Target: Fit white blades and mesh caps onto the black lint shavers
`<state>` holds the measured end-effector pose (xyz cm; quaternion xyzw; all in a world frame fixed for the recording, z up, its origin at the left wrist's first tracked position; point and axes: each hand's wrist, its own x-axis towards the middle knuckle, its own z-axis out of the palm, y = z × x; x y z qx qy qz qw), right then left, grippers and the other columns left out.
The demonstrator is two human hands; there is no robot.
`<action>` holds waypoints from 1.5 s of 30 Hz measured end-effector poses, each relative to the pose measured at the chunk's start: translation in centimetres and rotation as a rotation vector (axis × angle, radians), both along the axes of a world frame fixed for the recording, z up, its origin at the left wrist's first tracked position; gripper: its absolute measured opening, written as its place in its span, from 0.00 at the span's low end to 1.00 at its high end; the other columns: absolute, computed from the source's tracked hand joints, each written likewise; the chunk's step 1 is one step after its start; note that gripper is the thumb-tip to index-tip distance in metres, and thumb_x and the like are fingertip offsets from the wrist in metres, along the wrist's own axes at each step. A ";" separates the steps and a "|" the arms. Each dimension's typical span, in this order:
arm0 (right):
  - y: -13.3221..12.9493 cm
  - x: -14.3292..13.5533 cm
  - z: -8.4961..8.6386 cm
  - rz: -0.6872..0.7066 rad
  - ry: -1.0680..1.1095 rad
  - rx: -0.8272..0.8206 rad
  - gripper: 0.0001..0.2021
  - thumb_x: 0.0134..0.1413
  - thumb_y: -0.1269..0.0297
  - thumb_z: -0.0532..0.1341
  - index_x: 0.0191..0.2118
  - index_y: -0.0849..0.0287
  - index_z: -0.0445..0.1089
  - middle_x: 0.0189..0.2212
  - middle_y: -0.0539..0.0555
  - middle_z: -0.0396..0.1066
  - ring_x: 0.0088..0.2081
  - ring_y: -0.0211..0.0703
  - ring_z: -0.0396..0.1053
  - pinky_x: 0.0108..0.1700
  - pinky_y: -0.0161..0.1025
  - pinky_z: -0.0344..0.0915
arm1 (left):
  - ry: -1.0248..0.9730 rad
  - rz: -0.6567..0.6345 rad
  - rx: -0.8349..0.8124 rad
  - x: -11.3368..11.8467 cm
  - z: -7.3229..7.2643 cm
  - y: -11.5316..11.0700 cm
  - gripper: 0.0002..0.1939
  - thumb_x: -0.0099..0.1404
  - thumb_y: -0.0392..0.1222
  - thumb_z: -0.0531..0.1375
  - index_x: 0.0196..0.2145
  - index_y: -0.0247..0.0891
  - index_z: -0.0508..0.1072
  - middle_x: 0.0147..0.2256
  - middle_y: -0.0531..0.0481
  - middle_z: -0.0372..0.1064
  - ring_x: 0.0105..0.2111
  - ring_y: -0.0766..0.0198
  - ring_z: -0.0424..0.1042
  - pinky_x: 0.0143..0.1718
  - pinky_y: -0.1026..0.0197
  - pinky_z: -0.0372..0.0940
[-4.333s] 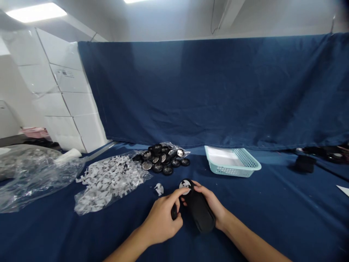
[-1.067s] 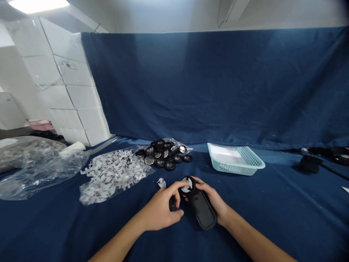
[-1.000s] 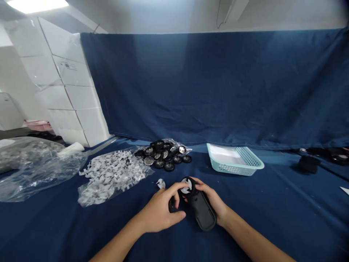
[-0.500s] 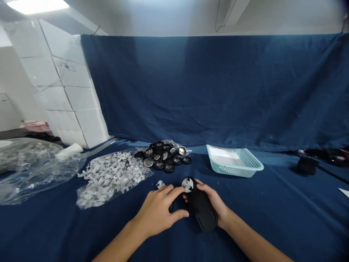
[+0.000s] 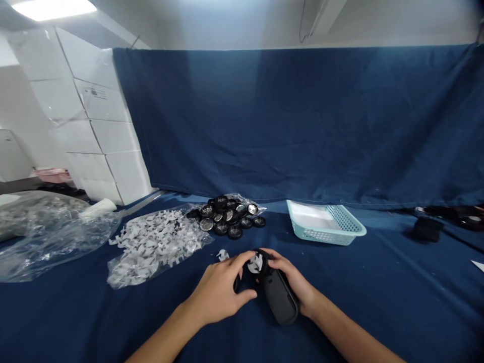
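Note:
My right hand (image 5: 293,280) is closed around a black handheld device (image 5: 280,297) with a rounded end and a ring-shaped head. A pale plastic piece (image 5: 255,263) with prongs sits in the opening of that head. My left hand (image 5: 221,290) reaches over from the left, its index fingertip at the head's rim. The left thumb stands apart from the fingers. Partly hidden behind the left fingers is a dark rounded part (image 5: 237,283); whether they touch it, I cannot tell. A loose pale plastic piece (image 5: 223,255) lies just beyond the left hand.
Many pale plastic pieces (image 5: 155,244) lie on a clear bag at left. Behind the hands is a pile of black round caps (image 5: 227,217). A light-green basket (image 5: 325,237) stands at right. White boxes (image 5: 124,171) are stacked at far left; a blue curtain (image 5: 283,126) hangs behind.
The black device has turned in my right hand, and its head has tilted to the left. My left index finger has shifted up to the head's upper rim.

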<state>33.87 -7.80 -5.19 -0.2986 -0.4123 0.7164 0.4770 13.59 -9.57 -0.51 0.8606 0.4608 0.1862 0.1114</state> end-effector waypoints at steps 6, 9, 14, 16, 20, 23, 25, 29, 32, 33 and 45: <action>0.0 0.1 0.0 -0.005 0.023 -0.045 0.22 0.48 0.62 0.64 0.51 0.56 0.68 0.39 0.54 0.76 0.36 0.48 0.74 0.43 0.43 0.64 | 0.005 -0.079 0.026 0.2 0.1 -0.3 0.35 0.57 0.47 0.64 0.61 0.53 0.57 0.37 0.53 0.71 0.36 0.58 0.72 0.37 0.59 0.65; 0.0 0.1 -0.1 -0.002 0.063 -0.092 0.22 0.49 0.62 0.63 0.52 0.55 0.66 0.39 0.54 0.76 0.37 0.48 0.74 0.46 0.44 0.64 | 0.014 -0.102 0.035 0.2 0.1 -0.4 0.33 0.58 0.48 0.64 0.60 0.50 0.59 0.38 0.51 0.71 0.37 0.58 0.71 0.39 0.58 0.65; 0.2 0.1 -0.2 -0.009 0.115 -0.145 0.24 0.48 0.61 0.65 0.53 0.57 0.65 0.40 0.56 0.77 0.38 0.49 0.75 0.50 0.46 0.63 | -0.001 -0.099 0.043 0.0 0.1 -0.2 0.32 0.58 0.49 0.64 0.59 0.50 0.61 0.38 0.51 0.71 0.37 0.58 0.71 0.39 0.59 0.66; 0.3 0.2 -0.3 -0.010 0.127 -0.153 0.25 0.48 0.61 0.65 0.53 0.57 0.64 0.40 0.56 0.77 0.38 0.49 0.75 0.50 0.46 0.63 | -0.021 -0.094 0.040 -0.1 0.0 -0.1 0.32 0.58 0.49 0.64 0.58 0.50 0.61 0.38 0.52 0.71 0.36 0.59 0.72 0.38 0.59 0.66; 0.5 0.3 -0.7 0.004 0.132 -0.134 0.24 0.49 0.61 0.65 0.52 0.56 0.65 0.40 0.56 0.77 0.37 0.48 0.75 0.48 0.45 0.64 | -0.033 -0.070 0.043 -0.3 -0.2 0.0 0.30 0.57 0.49 0.64 0.57 0.50 0.63 0.37 0.52 0.71 0.35 0.60 0.72 0.36 0.60 0.65; 0.4 0.3 -0.7 0.012 0.131 -0.115 0.22 0.51 0.61 0.63 0.53 0.57 0.64 0.40 0.57 0.77 0.36 0.47 0.75 0.47 0.44 0.64 | -0.034 -0.053 0.042 -0.4 -0.3 0.1 0.29 0.58 0.49 0.64 0.56 0.50 0.63 0.36 0.53 0.71 0.34 0.59 0.72 0.36 0.60 0.65; 0.4 0.2 -0.7 0.012 0.124 -0.112 0.22 0.52 0.62 0.62 0.54 0.58 0.63 0.39 0.57 0.77 0.36 0.47 0.75 0.46 0.43 0.64 | -0.035 -0.043 0.039 -0.4 -0.3 0.2 0.30 0.58 0.48 0.64 0.57 0.50 0.63 0.36 0.53 0.71 0.34 0.59 0.72 0.35 0.60 0.64; 0.2 0.2 -0.4 0.008 0.115 -0.120 0.22 0.53 0.62 0.61 0.54 0.58 0.63 0.38 0.57 0.77 0.36 0.47 0.75 0.46 0.43 0.64 | -0.043 -0.035 0.035 -0.4 -0.2 0.2 0.30 0.58 0.47 0.64 0.57 0.50 0.62 0.36 0.53 0.71 0.34 0.59 0.72 0.34 0.61 0.64; 0.1 0.2 -0.2 0.014 0.104 -0.115 0.22 0.54 0.62 0.61 0.55 0.58 0.63 0.38 0.57 0.77 0.37 0.47 0.76 0.45 0.42 0.64 | -0.059 -0.030 0.020 -0.4 -0.2 0.2 0.30 0.58 0.47 0.64 0.57 0.50 0.62 0.36 0.53 0.71 0.33 0.60 0.71 0.33 0.61 0.63; 0.1 0.2 -0.2 0.016 0.101 -0.111 0.22 0.54 0.62 0.61 0.55 0.58 0.63 0.38 0.57 0.77 0.37 0.47 0.76 0.45 0.42 0.64 | -0.067 -0.028 0.012 -0.4 -0.2 0.2 0.30 0.57 0.47 0.64 0.57 0.50 0.62 0.36 0.53 0.71 0.33 0.60 0.71 0.33 0.61 0.63; 0.3 0.1 -0.5 -0.003 0.114 -0.128 0.24 0.53 0.62 0.61 0.56 0.59 0.60 0.38 0.57 0.78 0.36 0.48 0.76 0.43 0.41 0.65 | -0.629 0.000 -0.321 -0.7 -0.2 1.3 0.18 0.59 0.47 0.63 0.46 0.43 0.71 0.27 0.58 0.61 0.23 0.70 0.61 0.28 0.65 0.58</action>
